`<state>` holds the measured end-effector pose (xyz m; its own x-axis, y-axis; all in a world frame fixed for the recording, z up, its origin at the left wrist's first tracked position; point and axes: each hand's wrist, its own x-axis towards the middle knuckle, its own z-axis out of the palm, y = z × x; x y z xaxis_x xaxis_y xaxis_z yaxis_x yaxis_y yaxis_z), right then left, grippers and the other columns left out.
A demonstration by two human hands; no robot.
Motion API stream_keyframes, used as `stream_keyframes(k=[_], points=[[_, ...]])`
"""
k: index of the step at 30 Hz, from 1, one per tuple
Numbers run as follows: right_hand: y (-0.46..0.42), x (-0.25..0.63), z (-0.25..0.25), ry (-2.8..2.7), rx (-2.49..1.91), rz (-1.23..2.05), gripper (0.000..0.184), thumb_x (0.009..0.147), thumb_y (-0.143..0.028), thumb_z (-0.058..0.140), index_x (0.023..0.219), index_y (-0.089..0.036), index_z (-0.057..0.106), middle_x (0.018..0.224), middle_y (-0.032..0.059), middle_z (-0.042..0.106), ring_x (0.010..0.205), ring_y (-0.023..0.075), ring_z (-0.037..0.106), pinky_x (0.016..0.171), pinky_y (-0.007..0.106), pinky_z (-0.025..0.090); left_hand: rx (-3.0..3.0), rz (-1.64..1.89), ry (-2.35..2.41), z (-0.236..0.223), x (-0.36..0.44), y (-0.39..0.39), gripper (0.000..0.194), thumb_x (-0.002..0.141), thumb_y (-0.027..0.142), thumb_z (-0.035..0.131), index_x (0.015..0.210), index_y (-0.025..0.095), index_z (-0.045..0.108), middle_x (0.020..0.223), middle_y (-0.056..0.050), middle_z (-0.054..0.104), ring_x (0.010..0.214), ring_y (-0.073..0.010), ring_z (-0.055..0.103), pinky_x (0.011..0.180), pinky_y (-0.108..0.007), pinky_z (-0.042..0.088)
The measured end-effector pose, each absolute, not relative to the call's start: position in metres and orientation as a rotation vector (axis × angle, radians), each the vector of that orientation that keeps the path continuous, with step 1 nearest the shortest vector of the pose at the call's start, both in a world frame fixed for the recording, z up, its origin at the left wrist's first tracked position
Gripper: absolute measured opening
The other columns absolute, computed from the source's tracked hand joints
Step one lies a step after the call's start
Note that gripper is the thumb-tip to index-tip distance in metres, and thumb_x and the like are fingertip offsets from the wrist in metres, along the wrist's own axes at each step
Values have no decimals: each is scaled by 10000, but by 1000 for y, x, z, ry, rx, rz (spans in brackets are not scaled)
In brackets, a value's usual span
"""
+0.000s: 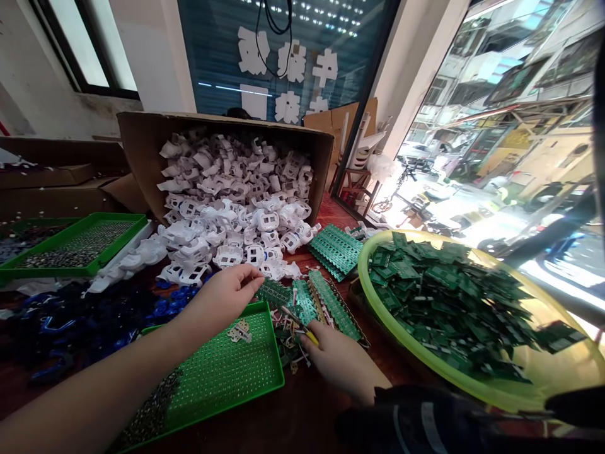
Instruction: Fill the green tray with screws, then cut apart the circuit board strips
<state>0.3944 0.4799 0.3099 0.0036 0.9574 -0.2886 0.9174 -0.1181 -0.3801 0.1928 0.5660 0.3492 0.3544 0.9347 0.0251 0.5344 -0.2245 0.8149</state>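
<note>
My left hand (235, 291) is closed in a pinch at the left end of a dark green circuit board strip (276, 293). My right hand (341, 360) is wrapped round a slim tool with a yellow handle (311, 336); its thin metal end points up and left towards the board, and its exact kind is unclear. Beside the strip lie another green circuit board panel (305, 301) and a longer one (336, 306). Loose wires and small parts (292, 353) are heaped just below the tool. Under my left forearm a green tray (227, 372) holds small metal parts and a few pale pieces (240, 330).
White plastic shells (241, 208) spill from a large cardboard box (142, 151). Blue parts (89, 321) lie at the left, near another green tray (120, 252). Stacked green panels (336, 251) sit behind. At right, a yellow basin (373, 302) holds many circuit boards (444, 296).
</note>
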Motion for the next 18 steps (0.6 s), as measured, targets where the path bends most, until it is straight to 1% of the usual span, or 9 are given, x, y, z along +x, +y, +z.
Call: stream_keyframes(k=[3, 6, 9, 13, 18], points=[[481, 390, 315, -1951, -2150, 834, 194, 927, -258, 404, 756, -174, 438, 770, 28, 523, 687, 173, 499, 548, 240, 282, 1870, 708, 1316, 352, 195, 569, 281, 779, 474, 482, 797, 212, 581, 626, -2, 591, 528, -155, 487, 481, -249, 305], [479, 392, 316, -1878, -1990, 976, 186, 920, -246, 389, 749, -177, 421, 779, 23, 503, 732, 177, 497, 608, 240, 332, 1773, 676, 1298, 352, 192, 575, 288, 767, 482, 495, 808, 206, 568, 666, -5, 611, 608, -177, 554, 516, -247, 343], [478, 397, 314, -1846, -1950, 1001, 176, 904, -258, 409, 751, -175, 435, 802, 32, 504, 769, 191, 495, 648, 252, 360, 1716, 682, 1282, 350, 187, 580, 273, 760, 472, 513, 802, 206, 556, 692, 4, 595, 675, -187, 598, 558, -248, 370], [477, 403, 308, -1894, -1914, 996, 189, 912, -336, 404, 840, -179, 482, 877, 43, 515, 828, 212, 495, 674, 267, 375, 1644, 660, 1247, 347, 185, 581, 269, 736, 472, 554, 786, 208, 555, 758, 8, 581, 662, -181, 618, 613, -265, 403], [478, 409, 301, -1966, -1837, 979, 211, 914, -368, 388, 876, -189, 493, 876, 37, 525, 820, 204, 500, 673, 254, 368, 1541, 688, 1239, 344, 189, 584, 291, 684, 476, 602, 739, 194, 553, 719, 21, 556, 612, -166, 610, 637, -277, 430]])
